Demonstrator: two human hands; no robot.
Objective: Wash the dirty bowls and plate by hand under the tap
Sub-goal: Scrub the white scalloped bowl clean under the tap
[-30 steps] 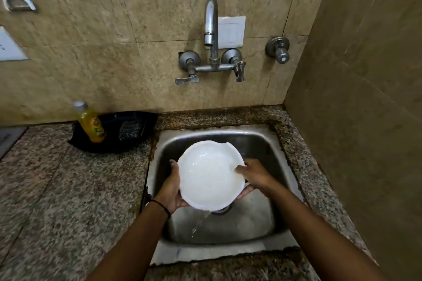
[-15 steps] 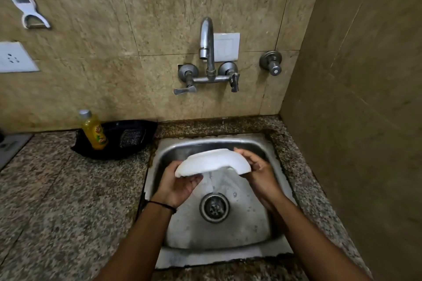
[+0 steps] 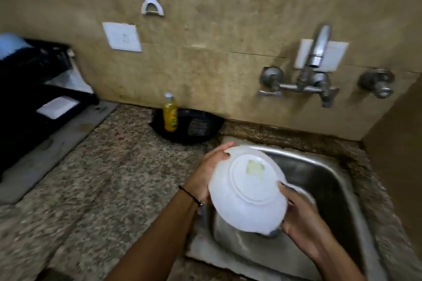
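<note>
The step in hand looks like checking the bowl [image 3: 247, 189] between rinses; it is held tilted with its underside toward the camera, over the left part of the sink [image 3: 331, 178] and partly above the sink's rim beside the desk [image 3: 102, 178]; it is well to the left of the tap [image 3: 318, 45], and no stream shows at the spout.

A yellowish patch [image 3: 254, 167] sits inside the foot ring on the base, so the bowl seems not yet clean; the next move probably calls for carrying it right, under the spout, and rubbing that patch off; a wet bowl is likely slippery, so the grip should hold at both rims.

The left hand [image 3: 206, 173] holds the upper left rim; its fingers [image 3: 225, 147] curl over the far edge, close together, palm against the wall of the bowl.

The right hand [image 3: 301, 219] grips the lower right rim; its thumb lies on the underside near the foot ring, while the other fingers go behind the bowl and are hidden, so how far they spread I cannot tell.

A yellow bottle [image 3: 170, 114] stands on the desk by the wall, well apart from the bowl.
</note>
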